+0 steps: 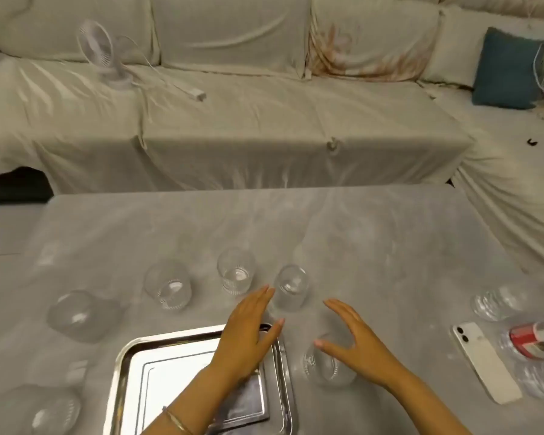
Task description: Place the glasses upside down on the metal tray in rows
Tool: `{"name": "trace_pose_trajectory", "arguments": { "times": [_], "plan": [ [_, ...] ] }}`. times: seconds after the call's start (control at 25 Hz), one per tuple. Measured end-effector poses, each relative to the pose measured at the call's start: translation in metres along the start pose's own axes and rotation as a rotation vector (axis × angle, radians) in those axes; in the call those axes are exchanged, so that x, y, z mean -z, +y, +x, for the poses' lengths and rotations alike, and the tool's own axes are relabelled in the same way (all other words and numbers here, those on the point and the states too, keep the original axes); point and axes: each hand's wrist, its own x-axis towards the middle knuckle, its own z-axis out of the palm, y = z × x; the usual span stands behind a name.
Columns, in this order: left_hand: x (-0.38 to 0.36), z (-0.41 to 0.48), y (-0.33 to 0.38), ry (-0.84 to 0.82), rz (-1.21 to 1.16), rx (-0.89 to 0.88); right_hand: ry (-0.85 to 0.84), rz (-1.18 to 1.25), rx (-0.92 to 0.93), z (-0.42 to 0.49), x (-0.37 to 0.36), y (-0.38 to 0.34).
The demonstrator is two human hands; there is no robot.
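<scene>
A shiny metal tray (129, 365) lies at the near edge of the grey table, with no glass on it. Several clear glasses stand upright around it: one (291, 291) just beyond my fingertips, one (235, 274) to its left, another (167, 288) further left, and a wider one (76, 315) at the far left. One more glass (327, 368) sits right of the tray, partly under my right hand (355, 343). My left hand (248, 331) hovers over the tray's far right corner. Both hands are open and hold nothing.
A white phone (481, 359) lies at the right, beside clear plastic bottles (500, 301) and a red-labelled one (534, 340). Another glass (44, 409) stands at the near left. A covered sofa with a small white fan (104, 51) runs behind the table.
</scene>
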Motion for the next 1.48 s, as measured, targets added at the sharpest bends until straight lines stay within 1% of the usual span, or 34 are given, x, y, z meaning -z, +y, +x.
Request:
{"name": "trace_pose_trajectory", "arguments": {
  "times": [0.04,0.12,0.2,0.24,0.32,0.44,0.52,0.6,0.64,0.68,0.76,0.84,0.96,1.0,1.08,1.16,1.2,1.24,1.36,1.48],
  "plan": [
    [-0.014,0.0,-0.009,-0.028,0.025,-0.044,-0.029,-0.032,0.029,-0.002,-0.009,0.012],
    [-0.037,0.005,-0.031,-0.077,0.243,-0.151,-0.073,-0.211,0.023,-0.003,-0.019,0.024],
    [-0.055,0.007,-0.05,-0.091,0.358,-0.194,-0.061,-0.4,0.038,-0.003,-0.025,0.035],
    [-0.062,0.005,-0.056,-0.071,0.389,-0.206,-0.047,-0.462,0.05,-0.004,-0.027,0.037],
    [-0.067,0.005,-0.063,-0.008,0.39,-0.218,-0.007,-0.54,0.07,-0.004,-0.027,0.039],
    [-0.06,-0.003,-0.06,0.056,0.33,-0.23,0.055,-0.57,0.082,-0.007,-0.029,0.034],
    [-0.054,-0.018,-0.054,0.025,0.295,-0.194,0.103,-0.586,0.058,-0.01,-0.03,0.03],
    [-0.047,-0.039,-0.049,0.009,0.17,-0.146,0.137,-0.584,0.039,-0.016,-0.03,0.026],
    [-0.043,-0.051,-0.046,0.017,0.083,-0.14,0.173,-0.536,0.044,-0.018,-0.031,0.025],
    [-0.04,-0.061,-0.044,0.018,0.015,-0.135,0.22,-0.424,0.053,-0.02,-0.032,0.022],
    [-0.034,-0.075,-0.035,-0.014,-0.098,-0.087,0.314,-0.104,0.098,-0.023,-0.036,0.013],
    [-0.031,-0.083,-0.024,-0.048,-0.306,-0.04,0.344,0.171,0.164,-0.024,-0.045,-0.002],
    [-0.023,-0.089,-0.011,-0.036,-0.728,0.068,0.273,0.452,0.248,-0.025,-0.068,-0.023],
    [-0.018,-0.09,-0.011,-0.003,-0.836,0.074,0.235,0.511,0.267,-0.025,-0.076,-0.027],
    [-0.006,-0.09,-0.015,0.064,-0.964,0.064,0.128,0.583,0.287,-0.024,-0.09,-0.029],
    [0.01,-0.09,-0.017,0.147,-0.991,0.037,0.046,0.581,0.29,-0.018,-0.098,-0.028],
    [0.018,-0.089,-0.018,0.197,-0.958,0.018,0.023,0.58,0.283,-0.014,-0.101,-0.027],
    [0.025,-0.087,-0.019,0.239,-0.903,0.001,0.015,0.597,0.266,-0.009,-0.103,-0.024],
    [0.032,-0.081,-0.026,0.317,-0.737,-0.011,0.083,0.626,0.212,0.003,-0.109,-0.008],
    [0.02,-0.076,-0.037,0.341,-0.611,-0.002,0.039,0.602,0.163,0.011,-0.115,0.002]
  ]
}}
